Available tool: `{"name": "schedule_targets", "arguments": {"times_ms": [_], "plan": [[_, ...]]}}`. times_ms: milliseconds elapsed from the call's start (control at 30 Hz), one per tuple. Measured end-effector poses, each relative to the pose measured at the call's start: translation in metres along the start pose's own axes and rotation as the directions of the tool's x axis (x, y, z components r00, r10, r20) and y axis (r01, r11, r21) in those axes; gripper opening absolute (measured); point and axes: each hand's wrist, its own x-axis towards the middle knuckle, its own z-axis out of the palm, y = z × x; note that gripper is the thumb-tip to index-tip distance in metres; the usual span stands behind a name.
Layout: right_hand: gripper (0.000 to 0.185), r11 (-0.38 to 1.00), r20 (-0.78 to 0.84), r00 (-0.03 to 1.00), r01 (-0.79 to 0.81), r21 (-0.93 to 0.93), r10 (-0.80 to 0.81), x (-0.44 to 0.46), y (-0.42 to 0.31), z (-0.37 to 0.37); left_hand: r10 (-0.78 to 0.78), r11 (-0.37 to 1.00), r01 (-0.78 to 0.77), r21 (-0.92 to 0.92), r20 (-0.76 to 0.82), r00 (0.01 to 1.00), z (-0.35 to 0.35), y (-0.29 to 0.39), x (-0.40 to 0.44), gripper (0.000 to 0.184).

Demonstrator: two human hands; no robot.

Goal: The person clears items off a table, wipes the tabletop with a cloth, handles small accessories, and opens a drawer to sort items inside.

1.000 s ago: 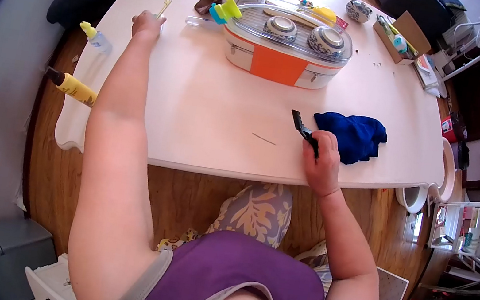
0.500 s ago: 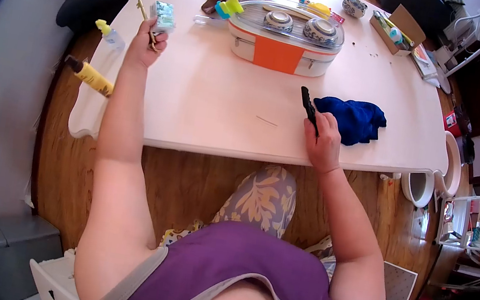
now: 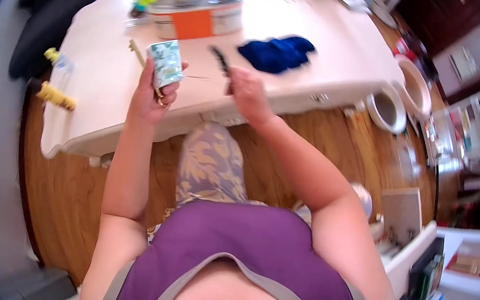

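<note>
My left hand (image 3: 153, 97) is raised over the table's front edge, closed around a small white-and-green patterned packet (image 3: 166, 63). A slim gold-coloured metal piece (image 3: 136, 52) is in the same grip, with a loop showing below the fingers. To its right, my right hand (image 3: 249, 95) is closed on the lower end of a slim black object (image 3: 219, 59), blurred, its kind unclear. Beyond that hand a crumpled dark blue cloth (image 3: 276, 53) lies on the table. A thin line-like strip (image 3: 199, 77) rests on the tabletop between the hands.
An orange-and-white oval case (image 3: 194, 22) with a clear lid stands at the back of the white table (image 3: 98, 82). A yellow bottle (image 3: 57, 96) and a yellow-topped clear bottle (image 3: 62, 61) are on the left. White round bins (image 3: 386, 108) stand on the floor at right.
The view has swung, shifting the table up and left. My left hand has come inward with the packet and gold piece, nearer my right hand. The black object has moved away from the cloth.
</note>
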Motion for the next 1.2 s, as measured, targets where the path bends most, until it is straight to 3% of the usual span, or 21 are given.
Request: {"name": "schedule_targets", "arguments": {"times_ms": [67,133,167,233,333,400,433,467,533,567,600,633,667,700,733,800,867,900,1000,1200], "plan": [[0.035,0.989,0.040,0.989,-0.143,0.031,0.142,-0.018,-0.024,0.002,-0.059,0.997,0.061,0.047,-0.043,0.997,0.020,-0.029,-0.003,0.065],[0.035,0.983,0.064,0.991,-0.127,0.131,0.120,-0.030,-0.020,0.005,-0.125,0.984,0.114,0.136,0.078,0.989,0.027,-0.044,-0.001,0.065],[0.035,0.982,0.040,0.991,-0.133,0.134,0.129,-0.035,-0.024,-0.002,-0.128,0.984,0.119,0.132,0.063,0.990,0.035,-0.052,0.000,0.065],[0.032,0.870,0.237,0.923,-0.369,0.328,0.302,-0.042,-0.031,-0.012,-0.161,0.978,0.145,0.151,0.100,0.982,0.040,-0.063,0.004,0.066],[0.031,0.752,0.342,0.881,-0.462,0.470,0.327,-0.052,-0.016,-0.030,-0.189,0.974,0.169,0.150,0.135,0.973,0.046,-0.071,0.017,0.064],[0.032,0.725,0.312,0.868,-0.495,0.479,0.386,-0.058,0.014,-0.048,-0.093,0.990,0.073,0.121,0.173,0.981,0.059,-0.069,0.032,0.059],[0.032,0.884,0.175,0.912,-0.405,0.234,0.371,-0.060,0.043,-0.060,-0.048,0.987,0.024,0.159,0.149,0.988,0.061,-0.068,0.043,0.057],[0.033,0.949,0.049,0.948,-0.311,-0.048,0.313,-0.061,0.071,-0.073,-0.019,0.976,-0.004,0.215,0.105,0.994,0.061,-0.070,0.057,0.055],[0.032,0.888,-0.135,0.926,-0.376,-0.265,0.352,-0.063,0.116,-0.109,0.079,0.863,-0.064,0.501,-0.008,0.997,0.033,-0.079,0.092,0.047],[0.032,0.816,-0.190,0.918,-0.396,-0.420,0.348,-0.064,0.125,-0.130,0.073,0.861,-0.063,0.505,0.000,0.997,0.038,-0.084,0.098,0.047],[0.033,0.718,-0.241,0.911,-0.413,-0.560,0.336,-0.065,0.136,-0.149,0.176,0.695,-0.084,0.714,-0.055,0.983,0.046,-0.090,0.102,0.043],[0.033,0.720,-0.247,0.909,-0.416,-0.556,0.334,-0.062,0.155,-0.163,0.289,0.480,-0.073,0.874,-0.079,0.954,0.050,-0.094,0.107,0.040],[0.035,0.605,-0.262,0.896,-0.437,-0.666,0.359,-0.060,0.185,-0.174,0.286,0.475,-0.075,0.877,-0.074,0.955,0.047,-0.101,0.112,0.040],[0.038,0.474,-0.281,0.881,-0.447,-0.759,0.382,-0.057,0.193,-0.183,0.477,0.177,-0.252,0.951,0.141,0.868,0.041,-0.114,0.118,0.038],[0.038,0.476,-0.285,0.878,-0.453,-0.754,0.384,-0.057,0.202,-0.192,0.576,-0.157,-0.364,0.918,0.384,0.722,0.033,-0.123,0.123,0.037],[0.039,0.412,-0.285,0.837,-0.492,-0.767,0.468,-0.053,0.199,-0.202,0.598,-0.145,-0.397,0.906,0.400,0.695,0.045,-0.126,0.122,0.042],[0.037,0.438,-0.247,0.874,-0.432,-0.789,0.418,-0.046,0.218,-0.209,0.588,-0.266,-0.400,0.877,0.477,0.653,0.042,-0.127,0.124,0.043],[0.034,0.457,-0.205,0.911,-0.362,-0.813,0.357,-0.046,0.227,-0.211,0.556,-0.293,-0.383,0.876,0.482,0.678,0.043,-0.127,0.123,0.045],[0.033,0.360,-0.142,0.901,-0.304,-0.882,0.411,-0.045,0.203,-0.220,0.544,-0.267,-0.360,0.894,0.448,0.709,0.048,-0.130,0.123,0.045],[0.033,0.332,-0.040,0.930,-0.170,-0.928,0.366,-0.049,0.210,-0.228,0.550,-0.287,-0.314,0.905,0.424,0.720,0.046,-0.129,0.126,0.046]]}}
